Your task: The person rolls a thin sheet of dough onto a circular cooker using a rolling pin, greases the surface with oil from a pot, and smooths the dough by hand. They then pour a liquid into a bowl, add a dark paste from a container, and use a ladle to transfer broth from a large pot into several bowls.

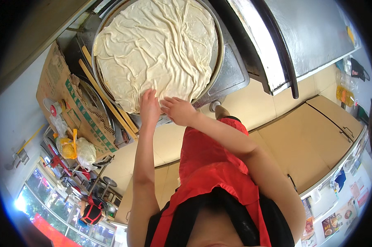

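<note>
A broad, thin sheet of raw dough [161,52] lies in wrinkles and folds across a large round metal pan [219,61]. My left hand [149,106] rests at the dough's near edge, its fingertips on the folds. Just to its right, my right hand [178,110] touches the same edge with spread fingers, palm down. The two hands are close together but apart. The pan's rim beneath them is partly hidden.
Wooden sticks [107,98] and a torn cardboard box [78,108] lie left of the pan. A metal counter [309,34] with a dark curved rim stands at the right. Beige cabinets [303,139] stand beyond the floor. A person [93,213] in a red-strapped apron is far off, lower left.
</note>
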Demonstrator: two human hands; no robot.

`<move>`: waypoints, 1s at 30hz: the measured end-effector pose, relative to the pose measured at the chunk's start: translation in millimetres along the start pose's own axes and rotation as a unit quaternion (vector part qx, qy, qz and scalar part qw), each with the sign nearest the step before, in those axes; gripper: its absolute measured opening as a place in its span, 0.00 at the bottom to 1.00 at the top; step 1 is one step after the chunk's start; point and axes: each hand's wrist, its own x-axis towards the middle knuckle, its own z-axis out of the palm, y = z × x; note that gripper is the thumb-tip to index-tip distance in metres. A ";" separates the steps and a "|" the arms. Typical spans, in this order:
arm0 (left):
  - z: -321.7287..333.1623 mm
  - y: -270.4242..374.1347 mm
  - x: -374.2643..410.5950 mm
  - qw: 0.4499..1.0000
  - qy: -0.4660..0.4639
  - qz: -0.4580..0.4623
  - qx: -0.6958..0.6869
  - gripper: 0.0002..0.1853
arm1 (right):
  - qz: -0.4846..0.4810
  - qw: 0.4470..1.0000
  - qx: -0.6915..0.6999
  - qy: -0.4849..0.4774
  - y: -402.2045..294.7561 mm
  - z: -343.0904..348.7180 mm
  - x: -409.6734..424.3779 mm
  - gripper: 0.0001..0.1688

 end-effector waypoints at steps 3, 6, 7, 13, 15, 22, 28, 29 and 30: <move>12.8 18.4 -3.4 0.997 -0.018 0.027 -0.070 0.16 | 0.075 0.997 -0.012 0.026 26.3 -51.1 7.4 0.11; 24.0 47.1 2.3 0.991 -0.063 0.112 -0.030 0.18 | 0.135 0.972 -0.160 0.110 81.9 -89.9 10.1 0.09; 26.0 54.4 6.6 0.986 -0.079 0.146 -0.004 0.19 | 0.150 0.967 -0.183 0.100 96.7 -99.0 13.3 0.11; 15.6 21.5 19.3 0.998 0.030 0.018 0.057 0.19 | 0.106 0.963 -0.241 0.052 124.6 -111.8 23.2 0.13; 15.1 25.6 15.6 0.999 0.018 0.026 0.037 0.18 | 0.092 0.959 -0.256 0.082 122.3 -107.2 21.1 0.10; 43.0 45.7 -2.5 0.998 0.055 0.006 0.025 0.18 | 0.081 0.956 -0.260 0.105 145.6 -120.2 24.2 0.17; 45.3 73.2 -4.7 0.997 0.048 0.054 -0.004 0.19 | 0.095 0.965 -0.246 0.003 119.6 -136.7 23.4 0.12; 47.7 76.2 -0.7 0.997 0.034 0.072 -0.018 0.19 | 0.094 0.969 -0.229 -0.014 114.8 -130.4 19.4 0.12; 49.5 74.8 4.7 0.997 0.035 0.070 0.003 0.19 | 0.092 0.972 -0.212 -0.031 113.3 -124.9 16.9 0.11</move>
